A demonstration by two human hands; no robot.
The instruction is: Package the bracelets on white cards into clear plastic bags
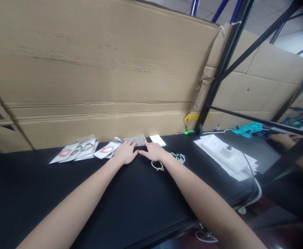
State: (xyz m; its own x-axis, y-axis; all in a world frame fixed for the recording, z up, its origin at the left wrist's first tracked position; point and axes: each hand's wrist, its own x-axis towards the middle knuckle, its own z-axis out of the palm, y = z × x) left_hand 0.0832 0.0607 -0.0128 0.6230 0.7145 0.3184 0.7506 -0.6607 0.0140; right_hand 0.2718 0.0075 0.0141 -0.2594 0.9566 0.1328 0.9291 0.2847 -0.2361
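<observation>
Both arms reach to the back of the black table. My left hand point(126, 152) lies flat with fingers stretched out, beside a clear packet with a red cord ring point(107, 150). My right hand point(153, 151) is also spread, its thumb close to the left thumb. Both hands' fingertips rest at a small pile of clear plastic bags point(140, 139) against the cardboard. To the right of the bags is a stack of white cards point(158, 140). A beige cord loop point(156, 167) lies by my right wrist, and a bunch of pale green and beige cords point(180, 158) shows behind the forearm.
Several bagged cards with cord rings point(87, 148) lie at the left. A cardboard wall point(101, 69) closes off the back. A black metal post point(213, 90) stands right, near a white power strip point(219, 149) on papers. Another person's hand point(283, 140) is beyond, by teal items point(248, 129).
</observation>
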